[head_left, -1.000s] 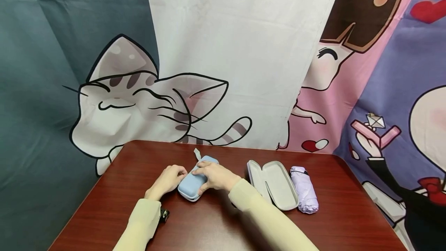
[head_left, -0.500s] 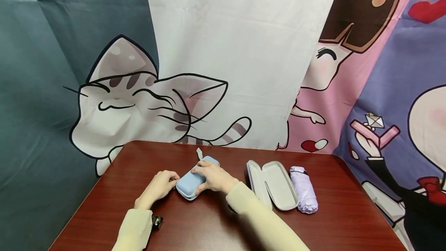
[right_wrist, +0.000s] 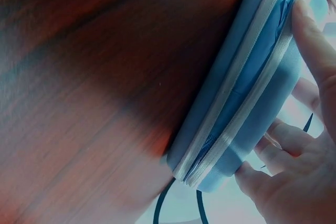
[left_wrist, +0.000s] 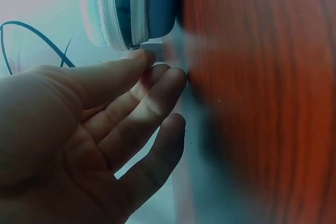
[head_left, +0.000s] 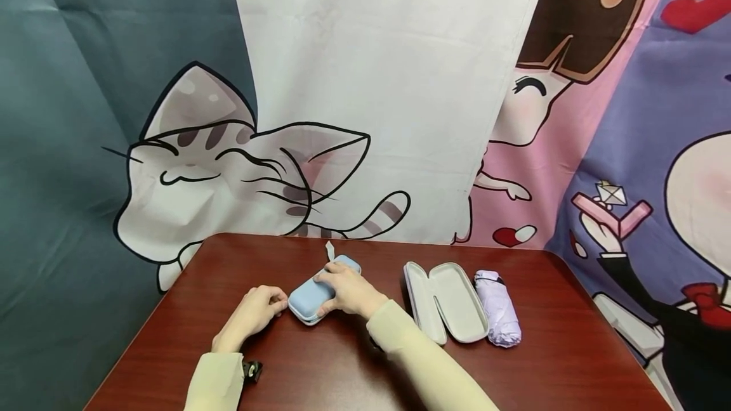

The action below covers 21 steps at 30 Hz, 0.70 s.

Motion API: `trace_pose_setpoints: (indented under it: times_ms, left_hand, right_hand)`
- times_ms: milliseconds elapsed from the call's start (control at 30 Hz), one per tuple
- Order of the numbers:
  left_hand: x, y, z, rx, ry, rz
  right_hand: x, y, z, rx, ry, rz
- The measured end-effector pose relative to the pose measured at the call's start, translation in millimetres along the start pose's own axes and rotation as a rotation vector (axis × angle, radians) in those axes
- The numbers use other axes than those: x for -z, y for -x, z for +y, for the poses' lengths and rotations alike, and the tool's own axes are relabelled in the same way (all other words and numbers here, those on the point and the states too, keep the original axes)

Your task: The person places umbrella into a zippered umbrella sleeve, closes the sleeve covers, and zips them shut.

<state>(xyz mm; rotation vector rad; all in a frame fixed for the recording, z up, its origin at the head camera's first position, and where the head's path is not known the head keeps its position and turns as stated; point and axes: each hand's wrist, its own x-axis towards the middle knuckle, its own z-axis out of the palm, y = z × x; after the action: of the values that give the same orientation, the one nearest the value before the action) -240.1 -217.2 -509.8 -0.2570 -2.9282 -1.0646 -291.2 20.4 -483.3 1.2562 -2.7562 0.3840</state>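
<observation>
A light blue zippered case (head_left: 308, 297) lies on the table, its long side slanting away to the right. My right hand (head_left: 351, 290) grips it from above, thumb on the near side and fingers over the top. At its left end, my left hand (head_left: 254, 313) pinches the zipper pull (left_wrist: 134, 47) between thumb and forefinger, the other fingers loosely bent. Along the side in the right wrist view the two zipper tapes (right_wrist: 257, 85) stand apart, with blue fabric (right_wrist: 236, 90) showing between them. A pale strap (head_left: 330, 250) sticks out at the far side.
To the right, a grey-lined case (head_left: 457, 303) lies spread open on the brown table (head_left: 320, 373). Beside it is a folded lilac umbrella (head_left: 498, 309). A cartoon-printed curtain (head_left: 388, 81) hangs behind the table.
My left hand has moved left and toward me, along the case's left end. The case has shifted slightly left under my right hand, and its strap stands more upright.
</observation>
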Motion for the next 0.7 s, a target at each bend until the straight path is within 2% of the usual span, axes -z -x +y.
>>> trace_pose_setpoints:
  times_ms: [200, 433, 700]
  left_hand:
    - [2.4, 5.9, -0.6, 0.001, 0.002, 0.01]
    - [3.4, 9.1, 1.5, -0.005, -0.005, 0.03]
    - [2.5, 12.6, 7.2, -0.006, -0.018, -0.002]
  right_hand:
    - [-1.7, -2.3, -7.3, -0.028, 0.025, 0.02]
    - [-4.3, -5.7, -15.2, -0.101, 0.112, 0.023]
    - [-2.2, -8.0, -28.0, -0.21, 0.194, -0.007]
